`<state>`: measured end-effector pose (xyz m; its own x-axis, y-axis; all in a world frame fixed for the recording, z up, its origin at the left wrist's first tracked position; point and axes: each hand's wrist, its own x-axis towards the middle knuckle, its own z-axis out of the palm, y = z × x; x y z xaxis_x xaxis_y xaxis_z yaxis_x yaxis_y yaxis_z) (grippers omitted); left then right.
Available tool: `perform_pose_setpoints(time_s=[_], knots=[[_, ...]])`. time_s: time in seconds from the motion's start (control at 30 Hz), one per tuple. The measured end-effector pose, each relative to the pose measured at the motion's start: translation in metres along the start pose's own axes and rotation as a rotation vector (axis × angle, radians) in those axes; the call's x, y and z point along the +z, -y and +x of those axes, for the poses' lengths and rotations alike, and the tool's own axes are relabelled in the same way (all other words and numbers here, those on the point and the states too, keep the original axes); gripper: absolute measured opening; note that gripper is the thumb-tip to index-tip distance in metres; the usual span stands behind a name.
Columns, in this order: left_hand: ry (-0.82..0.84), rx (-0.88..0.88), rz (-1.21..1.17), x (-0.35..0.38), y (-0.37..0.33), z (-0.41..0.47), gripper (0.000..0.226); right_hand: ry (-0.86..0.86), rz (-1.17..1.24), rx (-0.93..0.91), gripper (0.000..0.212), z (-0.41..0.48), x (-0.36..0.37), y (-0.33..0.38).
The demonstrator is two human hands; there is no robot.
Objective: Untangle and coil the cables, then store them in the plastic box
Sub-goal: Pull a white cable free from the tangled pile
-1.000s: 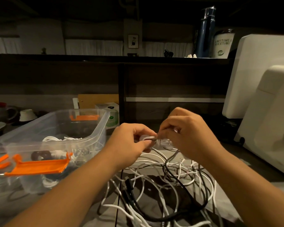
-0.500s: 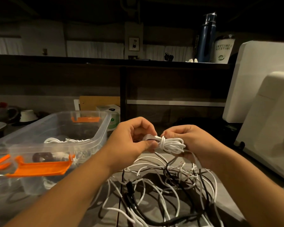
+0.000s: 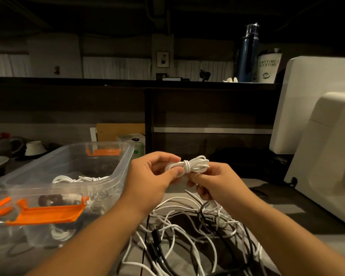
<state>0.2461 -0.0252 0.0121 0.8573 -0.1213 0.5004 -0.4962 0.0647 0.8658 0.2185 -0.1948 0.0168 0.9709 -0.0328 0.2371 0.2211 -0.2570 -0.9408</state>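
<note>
Two hands held one small white cable bundle [image 3: 195, 166] up above the messy pile [image 3: 187, 226], just right of the one plastic box [image 3: 126, 162]. The left hand [image 3: 149, 182] pinched its left end with thumb and finger. The right hand [image 3: 217, 184] curled its fingers under the right end. The bundle was thin, smooth cord in loops, wrapped tight round the middle. The box was clear, with an orange clip [image 3: 48, 213] at each end. The pile was white and black cables, all tangled.

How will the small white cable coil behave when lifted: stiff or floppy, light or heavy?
Probably light: the left hand merely pinches the white coil. It likely keeps its shape, since wraps bind its middle. The end loops may flop.
</note>
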Motion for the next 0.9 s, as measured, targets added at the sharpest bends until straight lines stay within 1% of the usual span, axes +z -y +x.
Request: perform_pose_setpoints(time_s=[0.07,0.13,0.27,0.37,0.47,0.5,0.53,0.6,0.63,0.67,0.7,0.77,0.83,0.9], knots=[[-0.034,0.009,0.062,0.0,0.001,0.0,0.021,-0.005,0.008,0.033,0.015,0.0,0.003,-0.001],[-0.069,0.017,0.086,0.001,0.002,0.0,0.021,0.023,0.097,0.091,0.018,0.0,0.005,-0.001],[-0.117,0.036,0.068,0.0,0.003,0.002,0.019,0.168,0.3,0.201,0.026,-0.003,0.01,0.001],[-0.141,0.051,0.11,-0.001,0.006,0.002,0.019,0.232,0.32,0.23,0.029,-0.006,0.014,0.001],[-0.155,0.086,0.216,-0.002,0.01,0.002,0.021,0.209,0.198,0.171,0.022,-0.007,0.015,0.004],[-0.156,0.104,0.268,-0.003,0.011,0.003,0.02,0.195,0.125,0.139,0.02,-0.007,0.016,0.005],[-0.156,0.119,0.324,-0.003,0.012,0.004,0.02,0.164,-0.023,0.087,0.02,-0.008,0.016,0.005],[-0.139,0.138,0.408,-0.004,0.013,0.005,0.018,0.048,-0.481,-0.074,0.021,-0.009,0.013,0.005],[-0.122,0.143,0.438,-0.003,0.013,0.005,0.017,-0.013,-0.663,-0.157,0.02,-0.009,0.011,0.005],[-0.103,0.153,0.476,-0.003,0.013,0.005,0.016,-0.073,-0.767,-0.229,0.019,-0.009,0.01,0.006],[-0.08,0.163,0.518,-0.003,0.013,0.005,0.016,-0.13,-0.819,-0.289,0.017,-0.01,0.007,0.007],[-0.029,0.17,0.59,-0.001,0.013,0.005,0.016,-0.214,-0.845,-0.39,0.015,-0.01,0.004,0.008],[0.045,0.161,0.654,0.001,0.01,0.005,0.016,-0.24,-0.861,-0.49,0.014,-0.008,0.002,0.008],[0.158,0.134,0.724,0.003,0.006,0.003,0.018,-0.25,-0.869,-0.584,0.013,-0.006,-0.002,0.006]])
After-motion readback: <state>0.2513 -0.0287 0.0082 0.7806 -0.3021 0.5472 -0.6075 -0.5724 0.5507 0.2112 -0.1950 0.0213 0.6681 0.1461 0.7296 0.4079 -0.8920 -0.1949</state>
